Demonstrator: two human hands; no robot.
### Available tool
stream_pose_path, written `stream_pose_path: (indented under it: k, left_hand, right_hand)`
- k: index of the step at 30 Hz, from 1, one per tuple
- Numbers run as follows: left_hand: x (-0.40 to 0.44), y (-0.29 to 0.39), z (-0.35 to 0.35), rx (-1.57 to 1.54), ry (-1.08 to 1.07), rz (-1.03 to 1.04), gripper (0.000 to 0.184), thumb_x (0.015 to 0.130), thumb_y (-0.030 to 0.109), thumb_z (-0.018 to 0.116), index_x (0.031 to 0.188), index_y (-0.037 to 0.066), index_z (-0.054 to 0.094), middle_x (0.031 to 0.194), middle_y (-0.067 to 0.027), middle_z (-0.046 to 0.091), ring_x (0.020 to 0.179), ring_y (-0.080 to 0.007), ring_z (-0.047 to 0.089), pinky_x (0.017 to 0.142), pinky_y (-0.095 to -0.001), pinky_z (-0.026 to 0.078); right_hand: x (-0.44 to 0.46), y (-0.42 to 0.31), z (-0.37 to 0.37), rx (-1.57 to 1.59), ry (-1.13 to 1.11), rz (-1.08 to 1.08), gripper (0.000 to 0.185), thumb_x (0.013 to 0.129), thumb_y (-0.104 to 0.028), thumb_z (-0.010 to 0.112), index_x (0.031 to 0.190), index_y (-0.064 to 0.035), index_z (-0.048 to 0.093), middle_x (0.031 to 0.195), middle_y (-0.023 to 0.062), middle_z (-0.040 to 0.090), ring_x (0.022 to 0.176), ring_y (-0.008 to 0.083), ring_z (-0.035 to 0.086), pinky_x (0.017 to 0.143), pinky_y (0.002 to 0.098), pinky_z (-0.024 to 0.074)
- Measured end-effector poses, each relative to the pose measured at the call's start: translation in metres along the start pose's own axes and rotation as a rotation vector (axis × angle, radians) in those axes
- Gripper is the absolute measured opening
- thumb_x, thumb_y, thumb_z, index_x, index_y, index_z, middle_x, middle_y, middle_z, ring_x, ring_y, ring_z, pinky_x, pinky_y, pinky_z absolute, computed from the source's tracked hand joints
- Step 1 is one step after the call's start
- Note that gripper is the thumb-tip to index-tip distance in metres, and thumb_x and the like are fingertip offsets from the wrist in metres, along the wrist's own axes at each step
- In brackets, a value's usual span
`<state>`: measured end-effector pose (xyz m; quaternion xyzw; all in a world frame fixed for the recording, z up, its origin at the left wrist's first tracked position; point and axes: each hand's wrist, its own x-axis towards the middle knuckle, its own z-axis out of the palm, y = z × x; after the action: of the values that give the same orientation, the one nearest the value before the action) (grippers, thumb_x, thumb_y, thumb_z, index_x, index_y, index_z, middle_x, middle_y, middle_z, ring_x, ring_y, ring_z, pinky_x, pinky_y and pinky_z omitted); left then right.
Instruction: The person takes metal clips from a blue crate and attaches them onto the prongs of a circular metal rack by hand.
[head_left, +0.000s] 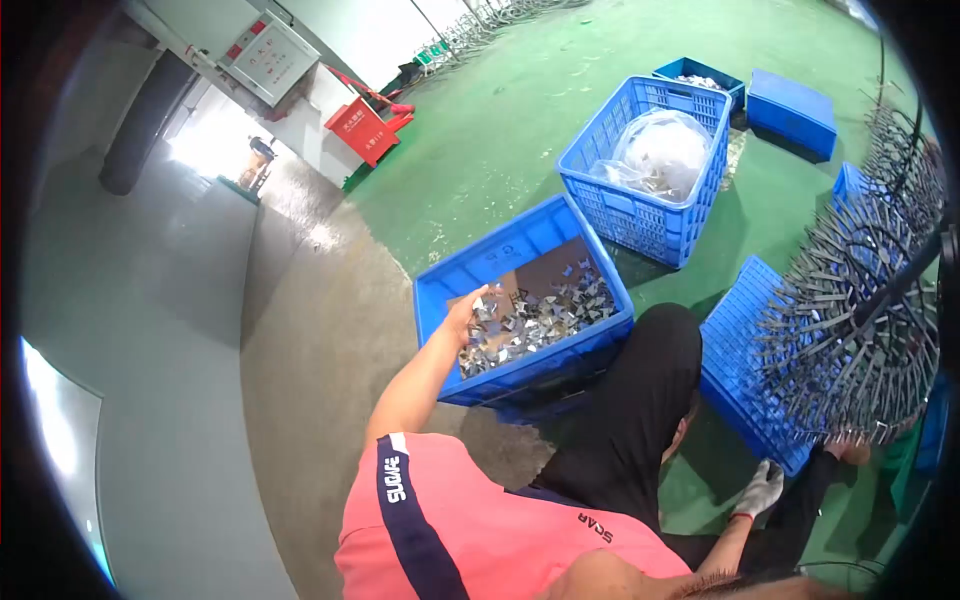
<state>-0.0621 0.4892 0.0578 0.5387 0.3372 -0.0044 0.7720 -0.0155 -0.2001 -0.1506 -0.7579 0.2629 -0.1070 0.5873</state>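
My bare left hand (463, 318) reaches into a blue plastic crate (440, 275). Its fingers are partly hidden and look curled around some of the small metal pieces (535, 325), which lie spread over brown cardboard (545, 268) on the crate's bottom. Low on the right, my right hand (762, 490) wears a whitish glove and is beside the lower edge of a blue perforated basket (745, 370). Its fingers look drawn together; anything in them is too small to make out.
Another blue crate (630, 225) holds a clear plastic bag (662, 145). A rack of metal prongs (850, 315) stands at the right over the basket. Behind are a small bin (690, 68) and a blue box (790, 110). A grey wall (180, 380) runs along the left.
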Motion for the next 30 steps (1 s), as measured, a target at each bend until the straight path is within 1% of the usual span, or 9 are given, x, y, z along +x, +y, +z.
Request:
stream_pose_path:
  k: [3,7,12,14,17,25,28,29,30]
  left_hand:
    - [-0.01,0.005,0.005,-0.241,-0.158,-0.003,0.037,0.093,0.044,0.054,0.101,0.009,0.064,0.093,-0.0092,0.068,0.074,-0.0185,0.067,0.056,-0.0319,0.055]
    - [-0.017,0.006,0.032,-0.298,0.019,0.071,0.031,0.086,0.036,0.068,0.098,0.007,0.063,0.085,-0.0071,0.068,0.079,-0.02,0.067,0.065,-0.0335,0.055]
    - [-0.017,0.001,0.043,1.252,0.387,0.505,0.026,0.073,0.027,0.077,0.086,0.006,0.067,0.079,-0.0035,0.066,0.071,-0.0129,0.061,0.065,-0.0301,0.049]
    - [-0.02,-0.006,0.05,1.477,0.528,0.749,0.026,0.074,0.029,0.076,0.086,0.007,0.068,0.078,-0.0032,0.066,0.074,-0.0123,0.06,0.068,-0.0302,0.049]
    - [-0.018,-0.009,0.047,0.855,0.321,0.362,0.034,0.076,0.032,0.074,0.093,0.003,0.07,0.083,-0.0045,0.069,0.076,-0.015,0.063,0.068,-0.0312,0.051]
    - [-0.029,0.008,0.042,0.794,0.215,0.196,0.036,0.078,0.034,0.076,0.098,0.005,0.073,0.089,-0.0067,0.071,0.084,-0.0139,0.064,0.076,-0.0294,0.051]
    - [-0.042,0.016,0.048,1.235,0.275,0.202,0.029,0.076,0.027,0.075,0.093,0.004,0.074,0.083,-0.0071,0.07,0.08,-0.0148,0.065,0.074,-0.0301,0.052]
    - [-0.021,0.002,0.028,0.997,0.167,0.356,0.026,0.073,0.024,0.073,0.088,0.003,0.075,0.076,-0.0072,0.07,0.074,-0.0146,0.065,0.067,-0.0312,0.052]
    - [-0.021,0.0,0.025,1.022,0.238,0.29,0.026,0.073,0.024,0.072,0.087,0.003,0.075,0.076,-0.0074,0.07,0.073,-0.0146,0.065,0.065,-0.0316,0.052]
  right_hand:
    - [0.001,0.001,0.002,0.022,-0.003,-0.005,0.008,0.088,-0.002,0.063,0.095,0.0017,0.063,0.087,0.002,0.062,0.078,0.0116,0.053,0.075,0.0261,0.0456]
    - [0.0,-0.005,-0.001,0.055,0.019,0.02,0.008,0.088,-0.003,0.063,0.095,0.0016,0.063,0.085,0.0019,0.062,0.077,0.0118,0.053,0.075,0.0265,0.0459]
    - [-0.005,-0.025,-0.002,-0.062,0.02,0.008,0.007,0.088,-0.004,0.064,0.092,0.0015,0.064,0.082,0.0009,0.061,0.077,0.0119,0.053,0.074,0.0264,0.0458]
    - [-0.004,-0.019,-0.001,-0.04,0.022,-0.006,0.007,0.088,-0.005,0.064,0.09,0.0015,0.064,0.081,0.0006,0.06,0.076,0.0119,0.053,0.075,0.0264,0.0458]
    - [-0.005,-0.02,0.0,-0.088,0.001,0.009,0.005,0.088,-0.003,0.064,0.09,0.0016,0.063,0.082,0.0011,0.06,0.076,0.0119,0.052,0.075,0.0262,0.0459]
    - [-0.008,-0.03,-0.005,-0.056,-0.006,0.044,0.006,0.088,-0.001,0.063,0.094,0.0022,0.062,0.087,0.0026,0.06,0.078,0.0121,0.052,0.075,0.025,0.0462]
    - [-0.006,-0.035,-0.005,-0.091,-0.044,0.014,0.007,0.089,-0.001,0.063,0.095,0.0024,0.062,0.087,0.0026,0.061,0.078,0.012,0.052,0.075,0.0248,0.0462]
    - [-0.009,-0.037,-0.006,-0.113,-0.061,0.01,0.008,0.089,-0.002,0.063,0.095,0.0025,0.062,0.087,0.0026,0.061,0.078,0.012,0.052,0.075,0.0247,0.0463]
    - [-0.011,-0.034,-0.007,-0.103,-0.044,0.011,0.009,0.089,-0.004,0.064,0.095,0.0028,0.063,0.086,0.003,0.062,0.077,0.0123,0.052,0.074,0.0257,0.046]
